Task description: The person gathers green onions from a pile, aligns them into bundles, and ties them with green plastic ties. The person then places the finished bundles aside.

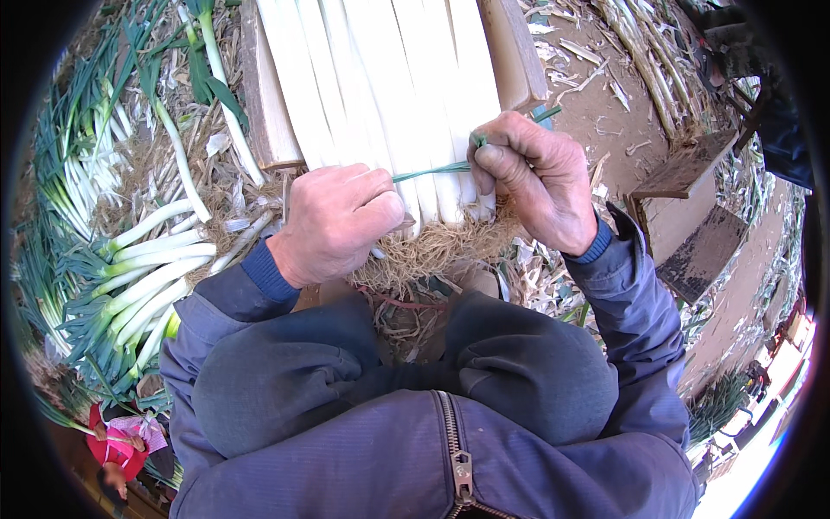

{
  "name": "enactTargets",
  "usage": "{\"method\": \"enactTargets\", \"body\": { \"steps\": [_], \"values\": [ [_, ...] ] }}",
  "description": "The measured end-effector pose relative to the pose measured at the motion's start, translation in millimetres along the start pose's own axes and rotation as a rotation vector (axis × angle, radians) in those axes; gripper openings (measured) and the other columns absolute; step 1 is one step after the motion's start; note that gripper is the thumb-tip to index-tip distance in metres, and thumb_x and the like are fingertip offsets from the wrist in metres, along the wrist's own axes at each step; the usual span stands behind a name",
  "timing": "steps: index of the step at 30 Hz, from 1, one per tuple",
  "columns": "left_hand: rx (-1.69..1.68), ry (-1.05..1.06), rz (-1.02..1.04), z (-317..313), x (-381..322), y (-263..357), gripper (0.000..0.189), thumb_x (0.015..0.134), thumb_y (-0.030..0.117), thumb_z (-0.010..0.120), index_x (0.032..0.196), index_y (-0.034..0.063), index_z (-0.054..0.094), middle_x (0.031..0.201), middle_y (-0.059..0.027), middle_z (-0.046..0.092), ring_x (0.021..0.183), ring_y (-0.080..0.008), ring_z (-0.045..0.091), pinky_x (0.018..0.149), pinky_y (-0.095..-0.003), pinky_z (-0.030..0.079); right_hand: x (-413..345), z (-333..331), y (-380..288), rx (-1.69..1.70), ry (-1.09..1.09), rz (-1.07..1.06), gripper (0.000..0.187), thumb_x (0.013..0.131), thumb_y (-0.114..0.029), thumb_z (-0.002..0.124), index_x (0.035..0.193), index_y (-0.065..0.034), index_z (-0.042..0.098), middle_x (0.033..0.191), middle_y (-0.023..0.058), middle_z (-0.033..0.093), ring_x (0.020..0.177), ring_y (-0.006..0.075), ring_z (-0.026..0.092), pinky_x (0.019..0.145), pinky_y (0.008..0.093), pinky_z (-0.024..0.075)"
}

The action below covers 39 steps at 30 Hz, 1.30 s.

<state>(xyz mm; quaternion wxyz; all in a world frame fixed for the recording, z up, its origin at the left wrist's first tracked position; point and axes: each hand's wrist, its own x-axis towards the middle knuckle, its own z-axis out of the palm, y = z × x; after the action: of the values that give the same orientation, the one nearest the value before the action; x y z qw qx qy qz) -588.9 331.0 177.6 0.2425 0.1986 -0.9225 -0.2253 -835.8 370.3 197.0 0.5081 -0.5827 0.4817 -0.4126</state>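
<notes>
Before me, a bundle of long white leek or large green onion stalks (389,84) lies side by side, with its brown roots (428,250) towards me. A thin green tie (431,172) runs across the stalks near the root end. My left hand (343,220) is closed on the tie at the bundle's left side. At the right side, my right hand (532,178) pinches the tie between thumb and fingers, and a short end sticks out behind it. The bundle lies between two wooden side boards (272,97).
Loose leeks or green onions (155,266) lie in heaps on the left, over dry husks and roots. An empty-looking wooden stand (681,214) is at the right on the soil. A person in red (123,447) holds a stalk at the lower left; another person's dark clothing (781,123) shows upper right.
</notes>
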Motion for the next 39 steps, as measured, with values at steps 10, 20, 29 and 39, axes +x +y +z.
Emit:
{"method": "enactTargets", "body": {
  "steps": [10, 20, 29, 39],
  "values": [
    [-0.449, 0.126, -0.111, -11.1, 13.1, 1.3, 0.021, 0.088, 0.016, 0.069, 0.081, 0.0034, 0.054, 0.072, -0.0065, 0.052, 0.069, -0.0258, 0.053, 0.058, -0.0337, 0.042, 24.8, 4.2, -12.3, 0.313, -0.207, 0.042, 0.021, 0.102, -0.014, 0.054, 0.085, -0.0013, 0.054, 0.066, 0.0022, 0.052, 0.057, 0.0076, 0.048, 0.053, 0.0242, 0.041],
    [-0.78, -0.084, -0.101, -17.6, 26.3, -2.3, 0.022, 0.086, 0.011, 0.068, 0.079, 0.0013, 0.049, 0.07, -0.0096, 0.043, 0.061, -0.0295, 0.048, 0.054, -0.037, 0.039, 7.0, 0.9, 5.2, -0.092, -0.281, -0.432, 0.015, 0.079, 0.003, 0.064, 0.093, -0.0006, 0.062, 0.068, 0.0082, 0.047, 0.059, 0.0295, 0.054, 0.049, 0.0389, 0.0418],
    [-0.604, -0.177, 0.04, -14.8, 21.9, -13.4, 0.023, 0.06, 0.009, 0.064, 0.072, 0.0024, 0.045, 0.069, -0.0083, 0.037, 0.058, -0.0273, 0.045, 0.046, -0.0367, 0.034, 1.5, -7.9, 25.9, -0.031, -0.272, -0.44, 0.017, 0.074, 0.005, 0.058, 0.091, 0.0016, 0.061, 0.066, 0.0095, 0.042, 0.056, 0.0306, 0.05, 0.047, 0.04, 0.0386],
    [-0.455, -0.157, 0.11, -16.1, 12.7, -13.9, 0.031, 0.054, 0.015, 0.066, 0.07, 0.0046, 0.041, 0.066, -0.0057, 0.033, 0.055, -0.0233, 0.042, 0.042, -0.0335, 0.032, 9.0, -18.4, 15.3, -0.056, -0.337, -0.273, 0.033, 0.064, 0.012, 0.056, 0.092, -0.0052, 0.059, 0.077, 0.0112, 0.053, 0.07, 0.0353, 0.06, 0.056, 0.0422, 0.0478]
  ]
}}
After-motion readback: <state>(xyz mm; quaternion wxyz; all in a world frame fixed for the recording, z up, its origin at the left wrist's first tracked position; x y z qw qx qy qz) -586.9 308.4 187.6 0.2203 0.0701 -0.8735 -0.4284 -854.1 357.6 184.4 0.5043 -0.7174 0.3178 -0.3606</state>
